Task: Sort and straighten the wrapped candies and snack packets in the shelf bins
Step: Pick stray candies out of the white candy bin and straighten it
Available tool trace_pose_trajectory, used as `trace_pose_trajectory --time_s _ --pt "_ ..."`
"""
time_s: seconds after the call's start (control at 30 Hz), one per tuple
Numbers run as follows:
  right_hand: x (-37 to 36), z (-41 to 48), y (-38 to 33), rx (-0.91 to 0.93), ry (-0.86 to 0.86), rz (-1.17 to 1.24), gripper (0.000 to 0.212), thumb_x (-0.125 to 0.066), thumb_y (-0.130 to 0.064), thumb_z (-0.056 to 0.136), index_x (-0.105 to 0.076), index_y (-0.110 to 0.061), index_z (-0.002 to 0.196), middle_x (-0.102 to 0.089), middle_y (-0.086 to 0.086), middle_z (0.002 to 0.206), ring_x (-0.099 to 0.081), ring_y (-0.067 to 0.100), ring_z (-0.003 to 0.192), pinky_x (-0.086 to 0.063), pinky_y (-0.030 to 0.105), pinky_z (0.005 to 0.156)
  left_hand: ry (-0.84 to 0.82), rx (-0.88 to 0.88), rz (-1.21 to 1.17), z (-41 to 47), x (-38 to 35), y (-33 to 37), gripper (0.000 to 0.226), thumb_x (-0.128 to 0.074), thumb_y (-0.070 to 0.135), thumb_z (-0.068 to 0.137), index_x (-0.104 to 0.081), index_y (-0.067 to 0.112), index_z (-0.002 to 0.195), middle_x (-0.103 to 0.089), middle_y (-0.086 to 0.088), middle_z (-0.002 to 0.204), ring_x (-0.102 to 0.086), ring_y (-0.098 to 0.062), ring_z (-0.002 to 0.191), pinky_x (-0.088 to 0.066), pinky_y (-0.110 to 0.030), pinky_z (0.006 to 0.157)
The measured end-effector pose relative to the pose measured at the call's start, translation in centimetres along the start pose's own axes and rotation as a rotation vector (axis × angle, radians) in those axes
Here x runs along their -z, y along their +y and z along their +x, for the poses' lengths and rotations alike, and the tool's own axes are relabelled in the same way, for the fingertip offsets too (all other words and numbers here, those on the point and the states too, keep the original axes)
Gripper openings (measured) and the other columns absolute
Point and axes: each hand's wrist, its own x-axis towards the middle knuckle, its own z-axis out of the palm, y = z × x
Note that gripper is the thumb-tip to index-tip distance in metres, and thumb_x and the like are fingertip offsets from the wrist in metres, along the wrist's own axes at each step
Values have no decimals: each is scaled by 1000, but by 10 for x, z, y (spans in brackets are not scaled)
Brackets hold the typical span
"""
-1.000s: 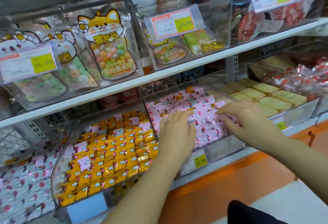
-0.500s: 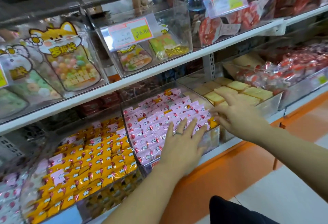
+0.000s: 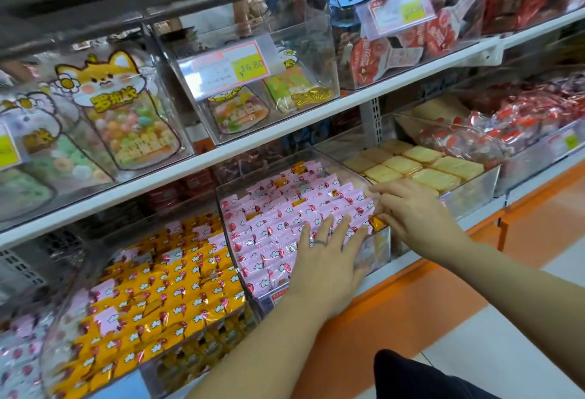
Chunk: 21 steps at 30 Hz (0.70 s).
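Rows of pink wrapped candies (image 3: 272, 224) fill a clear bin (image 3: 380, 245) on the lower shelf. My left hand (image 3: 329, 256) lies flat on the front rows, fingers spread and straight, a ring on one finger. My right hand (image 3: 411, 212) reaches across the bin's right side; its fingers touch the pink candies by the right wall, next to an orange candy (image 3: 376, 223) at the front corner. Whether the thumb pinches that orange candy I cannot tell. To the left, a second clear bin holds orange wrapped candies (image 3: 164, 297) with a few pink ones mixed in.
Right of the pink bin stands a bin of yellow square packets (image 3: 421, 166), then red-wrapped snacks (image 3: 506, 132). The upper shelf carries clear bins with cat-printed candy bags (image 3: 126, 113) and price tags (image 3: 228, 66). An orange base (image 3: 395, 313) runs below the shelf.
The view shifted right along the shelf. My left hand slid toward the front right of the pink candies and spread flat; my right hand came down to the bin's right front corner.
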Motion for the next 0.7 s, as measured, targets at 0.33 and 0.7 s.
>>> trace_pose_trajectory --time_s 0.33,0.7 --pt "50 36 -30 -214 103 188 16 -46 -29 89 -58 -19 94 -63 3 87 -58 21 80 -50 44 70 -86 1 -42 1 8 1 60 -24 52 99 -3 31 150 2 0 159 6 -26 146 5 -53 115" --pt "89 34 -105 -40 177 401 16 -51 -23 89 -62 -12 93 -62 -4 73 -56 8 71 -44 18 62 202 155 -473 -64 44 -13 36 -40 36 99 -44 27 133 -39 10 143 -33 -11 132 2 -34 118"
